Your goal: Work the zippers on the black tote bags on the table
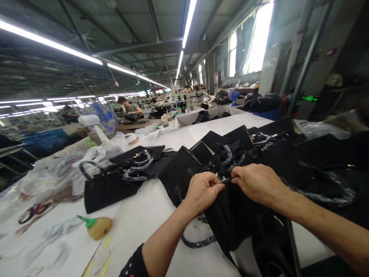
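Note:
A black handbag [230, 219] hangs down in front of me over the table's near side. My left hand [203, 188] is closed, pinching the bag's upper edge between thumb and fingers. Close beside it, my right hand [255, 182] pinches the same edge, with a short dark strip showing between the two hands. Below my left hand lies a curved handle [198, 243] wrapped in clear plastic. More black handbags [181, 165] with plastic-wrapped handles crowd behind and to the right of my hands.
On the white table [138, 227], a bottle of yellowish liquid with a green nozzle [99, 227] lies at left, near scissors [34, 212]. A finished-looking black handbag [111, 188] stands beside clear plastic bags [54, 169]. Farther back are a blue fan [106, 117] and a seated person [131, 107].

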Motion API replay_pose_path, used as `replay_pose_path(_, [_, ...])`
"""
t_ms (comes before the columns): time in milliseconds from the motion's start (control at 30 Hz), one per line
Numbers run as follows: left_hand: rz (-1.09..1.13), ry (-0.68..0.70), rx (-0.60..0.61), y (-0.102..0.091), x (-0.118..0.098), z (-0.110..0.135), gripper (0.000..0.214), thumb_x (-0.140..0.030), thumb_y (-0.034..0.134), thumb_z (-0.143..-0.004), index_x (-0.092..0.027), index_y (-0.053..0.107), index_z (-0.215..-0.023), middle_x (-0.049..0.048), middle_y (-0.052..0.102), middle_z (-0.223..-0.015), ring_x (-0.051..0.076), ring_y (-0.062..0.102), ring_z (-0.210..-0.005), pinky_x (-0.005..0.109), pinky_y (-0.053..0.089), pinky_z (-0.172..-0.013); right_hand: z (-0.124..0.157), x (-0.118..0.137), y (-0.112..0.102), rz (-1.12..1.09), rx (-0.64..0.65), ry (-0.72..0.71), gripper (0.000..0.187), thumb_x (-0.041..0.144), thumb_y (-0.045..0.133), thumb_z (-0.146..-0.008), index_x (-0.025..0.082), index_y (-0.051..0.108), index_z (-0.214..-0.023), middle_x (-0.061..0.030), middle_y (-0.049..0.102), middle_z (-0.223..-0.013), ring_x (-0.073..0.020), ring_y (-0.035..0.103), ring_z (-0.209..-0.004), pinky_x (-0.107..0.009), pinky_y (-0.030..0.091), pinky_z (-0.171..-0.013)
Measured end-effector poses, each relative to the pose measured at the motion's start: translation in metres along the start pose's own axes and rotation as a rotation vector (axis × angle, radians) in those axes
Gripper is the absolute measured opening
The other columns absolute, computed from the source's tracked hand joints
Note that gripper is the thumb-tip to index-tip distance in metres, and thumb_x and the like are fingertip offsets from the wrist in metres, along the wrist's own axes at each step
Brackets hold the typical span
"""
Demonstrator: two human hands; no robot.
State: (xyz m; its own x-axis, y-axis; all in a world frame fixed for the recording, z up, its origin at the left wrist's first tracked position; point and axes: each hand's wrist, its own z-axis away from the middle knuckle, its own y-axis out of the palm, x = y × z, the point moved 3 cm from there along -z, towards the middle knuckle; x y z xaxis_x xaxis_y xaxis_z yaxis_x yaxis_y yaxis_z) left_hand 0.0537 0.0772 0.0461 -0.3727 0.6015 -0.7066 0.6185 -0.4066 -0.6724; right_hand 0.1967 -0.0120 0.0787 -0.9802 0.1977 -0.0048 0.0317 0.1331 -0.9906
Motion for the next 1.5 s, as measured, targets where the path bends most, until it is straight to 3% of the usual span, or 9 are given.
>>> replay_pose_path(167, [-0.171, 0.217, 0.144, 0.002, -0.017, -0.016, 0.017, -0.031, 0.068, -0.077, -0.023, 0.073, -0.092, -0.0005, 0.072, -0.083, 0.016, 0.063, -0.076, 0.025, 0.041, -0.065, 0.002, -0.004, 0.000, -0.016, 0.000, 0.016, 0.015, 0.030, 0.052, -0.091, 0.027, 0.066, -0.087, -0.0050, 0.072, -0.081, -0.0297, 0.068, -0.079, -0.033, 0.037, -0.059])
replay_pose_path(233, [-0.173, 0.243, 0.188, 0.006, -0.021, -0.020, 0.019, -0.030, 0.065, -0.080, -0.025, 0.074, -0.096, -0.0007, 0.074, -0.087, 0.017, 0.065, -0.081, 0.026, 0.042, -0.068, 0.006, -0.011, 0.000, -0.051, -0.017, 0.036, 0.011, 0.026, 0.053, -0.090, 0.025, 0.063, -0.092, -0.0050, 0.071, -0.084, -0.0290, 0.068, -0.082, -0.033, 0.038, -0.060])
replay_pose_path(600, [-0.109, 0.166, 0.188, 0.007, -0.022, -0.021, 0.014, -0.026, 0.064, -0.078, -0.024, 0.074, -0.087, -0.0020, 0.073, -0.081, 0.016, 0.064, -0.078, 0.025, 0.044, -0.068, 0.015, -0.032, -0.004, -0.032, -0.102, 0.060, 0.009, 0.016, 0.054, -0.089, 0.021, 0.052, -0.082, -0.0015, 0.067, -0.083, -0.0226, 0.065, -0.081, -0.031, 0.035, -0.063])
replay_pose_path(733, [-0.108, 0.172, 0.193, 0.008, -0.025, -0.020, 0.013, -0.026, 0.064, -0.079, -0.025, 0.074, -0.087, -0.0024, 0.073, -0.081, 0.016, 0.064, -0.079, 0.025, 0.044, -0.068, 0.010, -0.036, 0.000, 0.001, -0.125, 0.095, 0.003, 0.019, 0.056, -0.088, 0.022, 0.055, -0.090, -0.0024, 0.069, -0.082, -0.0240, 0.066, -0.079, -0.030, 0.030, -0.058])
replay_pose_path(867, [-0.119, 0.191, 0.188, 0.009, -0.027, -0.018, 0.012, -0.026, 0.066, -0.079, -0.025, 0.074, -0.087, -0.0023, 0.074, -0.085, 0.017, 0.065, -0.083, 0.025, 0.044, -0.071, 0.005, -0.041, 0.001, -0.032, -0.105, 0.098, 0.010, 0.021, 0.056, -0.086, 0.024, 0.062, -0.093, -0.0034, 0.071, -0.087, -0.0247, 0.067, -0.083, -0.030, 0.032, -0.059])
replay_pose_path(1333, [-0.075, 0.151, 0.222, 0.008, -0.029, -0.018, 0.011, -0.025, 0.065, -0.078, -0.024, 0.074, -0.084, -0.0027, 0.072, -0.081, 0.015, 0.064, -0.080, 0.024, 0.043, -0.068, 0.002, -0.049, -0.003, -0.105, -0.035, 0.089, 0.011, 0.023, 0.057, -0.084, 0.025, 0.066, -0.077, -0.0007, 0.071, -0.077, -0.0207, 0.066, -0.079, -0.028, 0.034, -0.060])
replay_pose_path(1500, [-0.152, 0.157, 0.299, 0.009, -0.033, -0.032, 0.008, -0.027, 0.064, -0.074, -0.021, 0.069, -0.076, -0.0028, 0.067, -0.070, 0.014, 0.059, -0.067, 0.023, 0.038, -0.057, 0.003, -0.046, -0.004, -0.077, -0.054, 0.087, 0.013, 0.023, 0.055, -0.085, 0.026, 0.066, -0.078, -0.0017, 0.070, -0.077, -0.0220, 0.066, -0.078, -0.029, 0.031, -0.057])
